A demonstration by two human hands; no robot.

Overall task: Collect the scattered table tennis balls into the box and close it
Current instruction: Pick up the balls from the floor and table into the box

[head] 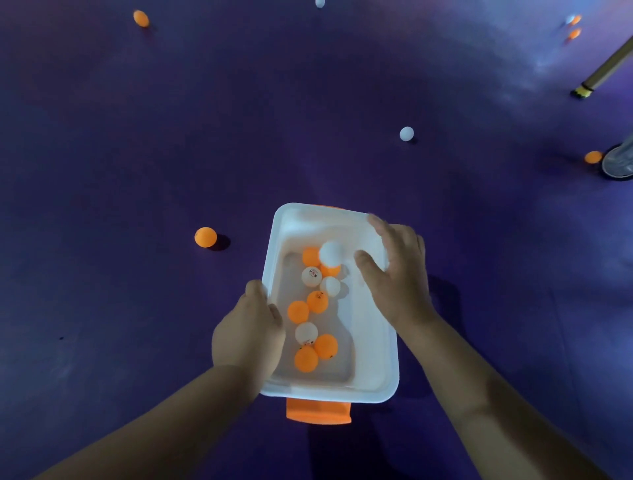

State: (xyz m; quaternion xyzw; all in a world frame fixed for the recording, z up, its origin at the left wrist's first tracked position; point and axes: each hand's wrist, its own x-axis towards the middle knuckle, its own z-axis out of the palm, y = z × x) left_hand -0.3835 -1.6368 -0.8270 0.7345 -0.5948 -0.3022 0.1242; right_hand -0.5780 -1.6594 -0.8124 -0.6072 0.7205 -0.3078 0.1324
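A white plastic box [376, 370] with orange latches hangs over the purple floor, lid off. Several orange and white balls lie inside it. My left hand [248, 337] grips the box's left rim. Above the right rim my right hand [397, 274] is spread with nothing in it, and a blurred white ball [331, 253] is in the air just left of its fingers, over the box. On the floor lie an orange ball [205, 236] left of the box, a white ball [406, 133] beyond it, and an orange ball [140, 18] far left.
More balls lie at the far edge: a white ball [319, 3] at top centre, orange balls [575, 26] at top right, an orange ball [593, 157] beside a shoe [618, 162]. A table leg [603, 70] slants down at upper right.
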